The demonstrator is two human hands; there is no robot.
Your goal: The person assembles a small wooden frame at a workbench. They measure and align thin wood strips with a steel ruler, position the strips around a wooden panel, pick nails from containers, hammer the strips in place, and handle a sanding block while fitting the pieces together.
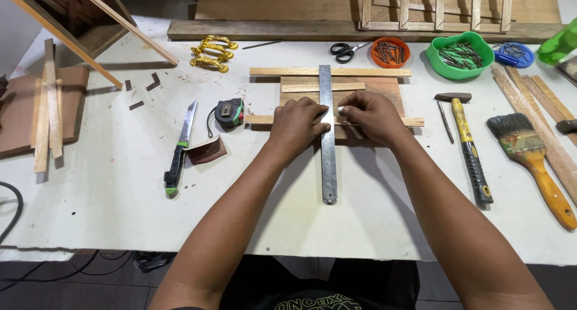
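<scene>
The left hand [296, 126] lies flat, fingers together, pressing down on a steel ruler [327, 135] that runs lengthwise away from the person across a thin wood strip [415, 122]. The right hand [372, 116] is pinched narrow on a small white marker [341, 110], its tip touching the ruler's right edge where ruler and strip cross. The strip lies over a brown board [384, 89], with two more strips [288, 72] across the board's far part. Left of the hands sit a tape measure [229, 113], a knife [180, 147] with a green-and-black handle, and a brown scrap [206, 150] touching it. To the right lie a nail punch [445, 122], a yellow-handled hammer [470, 147] and a paintbrush [532, 159]. At the far side of the white table [108, 202] are scissors [347, 50], an orange bowl [390, 51] and a green bowl [460, 55] of nails, and gold handles [211, 52].
</scene>
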